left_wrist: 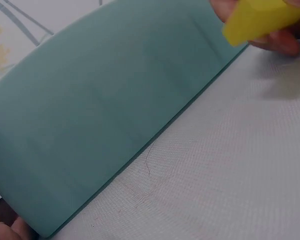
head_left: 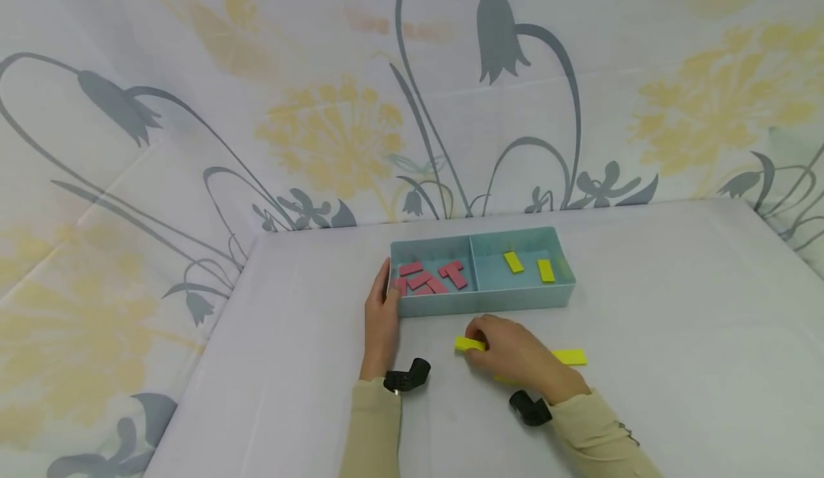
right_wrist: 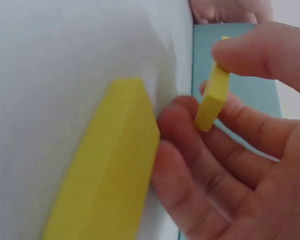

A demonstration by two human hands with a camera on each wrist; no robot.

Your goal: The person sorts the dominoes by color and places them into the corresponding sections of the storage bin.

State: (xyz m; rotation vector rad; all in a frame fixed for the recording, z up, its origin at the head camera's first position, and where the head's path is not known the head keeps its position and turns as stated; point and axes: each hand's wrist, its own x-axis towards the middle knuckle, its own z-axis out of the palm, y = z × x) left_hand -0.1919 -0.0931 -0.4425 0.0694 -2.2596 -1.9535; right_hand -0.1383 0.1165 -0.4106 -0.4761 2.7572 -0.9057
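Note:
A light-blue two-compartment box (head_left: pixel 486 301) stands on the table. My left hand (head_left: pixel 383 320) rests against its left end, fingers fairly straight along the wall and thumb near the front corner; a bit of that hand shows at the lower left of the left wrist view. In front of the box, my right hand (head_left: pixel 511 349) pinches a yellow block (right_wrist: pixel 214 97) between thumb and fingers. Another yellow block (right_wrist: pixel 107 165) lies beside that hand's lower fingers. To the right of the hand is a yellow block (head_left: pixel 569 357), partly hidden.
Several red blocks (head_left: pixel 421 280) lie in the left compartment. The right compartment holds two yellow blocks, one tilted (head_left: pixel 513 262) and one nearer the right wall (head_left: pixel 546 271). A divider (head_left: pixel 474 263) separates them. Behind the table hangs a flower-patterned cloth (head_left: pixel 463 134).

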